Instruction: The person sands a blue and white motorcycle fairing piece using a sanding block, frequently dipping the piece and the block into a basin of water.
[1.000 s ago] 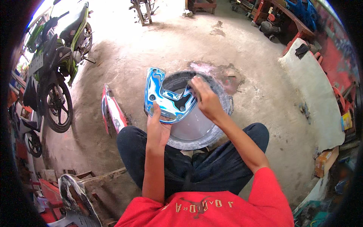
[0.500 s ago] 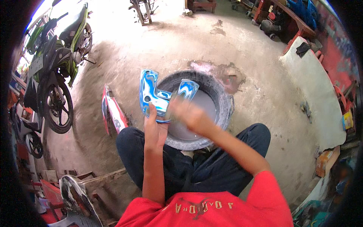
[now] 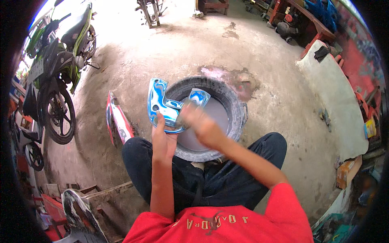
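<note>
My left hand (image 3: 163,139) grips the lower edge of a curved plastic panel (image 3: 157,106) with a glossy blue, white and silver swirl finish, its thumb on the front face. The panel is held over the left side of a round dark tub (image 3: 237,133) with cloudy greyish water (image 3: 212,131) in it. Blurred by motion, my right hand (image 3: 202,127) is curled against the middle of the panel. A dull greyish smear shows under its fingers; what it is I cannot make out.
To the left a red and white panel (image 3: 120,121) lies on the concrete floor (image 3: 275,93). Beyond it stands a black and green motorcycle (image 3: 60,81). A pale board (image 3: 336,101) and a small cardboard box (image 3: 348,172) are at the right. A dark seat-like piece (image 3: 81,214) is at lower left.
My right hand is still blurred against the panel, only slightly shifted. My left hand keeps its hold. The whole view has moved a little.
</note>
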`<state>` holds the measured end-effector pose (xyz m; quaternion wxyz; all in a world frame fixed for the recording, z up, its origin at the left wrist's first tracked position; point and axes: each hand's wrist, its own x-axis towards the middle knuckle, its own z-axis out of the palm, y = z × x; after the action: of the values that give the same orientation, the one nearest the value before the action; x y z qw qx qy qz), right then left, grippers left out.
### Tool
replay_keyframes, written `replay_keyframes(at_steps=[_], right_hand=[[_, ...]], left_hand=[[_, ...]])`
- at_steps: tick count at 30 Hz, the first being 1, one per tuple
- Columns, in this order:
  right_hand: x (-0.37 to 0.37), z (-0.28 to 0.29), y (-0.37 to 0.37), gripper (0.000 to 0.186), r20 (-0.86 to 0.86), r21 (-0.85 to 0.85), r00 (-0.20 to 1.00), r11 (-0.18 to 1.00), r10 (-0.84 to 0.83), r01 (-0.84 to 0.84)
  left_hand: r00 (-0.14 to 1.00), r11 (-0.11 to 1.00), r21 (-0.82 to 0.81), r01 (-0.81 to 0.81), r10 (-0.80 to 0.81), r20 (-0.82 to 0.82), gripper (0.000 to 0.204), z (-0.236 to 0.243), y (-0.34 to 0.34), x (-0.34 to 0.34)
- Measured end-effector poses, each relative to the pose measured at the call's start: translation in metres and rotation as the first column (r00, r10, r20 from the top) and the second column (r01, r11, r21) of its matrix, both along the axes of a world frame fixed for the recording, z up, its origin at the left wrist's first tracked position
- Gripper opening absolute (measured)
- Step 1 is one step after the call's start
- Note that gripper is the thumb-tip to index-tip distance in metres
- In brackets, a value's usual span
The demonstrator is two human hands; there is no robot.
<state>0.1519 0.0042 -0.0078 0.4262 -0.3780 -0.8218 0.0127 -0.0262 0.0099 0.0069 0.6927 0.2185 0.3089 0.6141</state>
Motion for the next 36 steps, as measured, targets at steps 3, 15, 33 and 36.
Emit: replay_keyframes(at_steps=[3, 15, 33, 36], right_hand=[[0.002, -0.004, -0.009, 0.047, 0.037, -0.029, 0.998, 0.998, 0.055, -0.054], [0.041, -0.006, 0.034, 0.048, -0.037, -0.121, 0.978, 0.972, -0.207, 0.202], [0.031, 0.001, 0.031, 0.043, -0.036, -0.024, 0.986, 0.987, -0.161, 0.16], [0.023, -0.006, 0.018, 0.044, 0.045, 0.039, 0.994, 0.995, -0.098, 0.096]], left_hand=[[1.0, 1.0, -0.013, 0.0, 0.0, -0.005, 0.043, -0.001, -0.002, 0.0], [1.0, 1.0, 0.016, -0.004, 0.003, 0.023, 0.044, 0.007, -0.001, 0.009], [1.0, 1.0, -0.007, 0.02, -0.02, 0.007, 0.042, 0.008, -0.004, 0.009], [1.0, 1.0, -0.012, 0.011, -0.011, 0.023, 0.042, 0.006, 0.001, 0.006]])
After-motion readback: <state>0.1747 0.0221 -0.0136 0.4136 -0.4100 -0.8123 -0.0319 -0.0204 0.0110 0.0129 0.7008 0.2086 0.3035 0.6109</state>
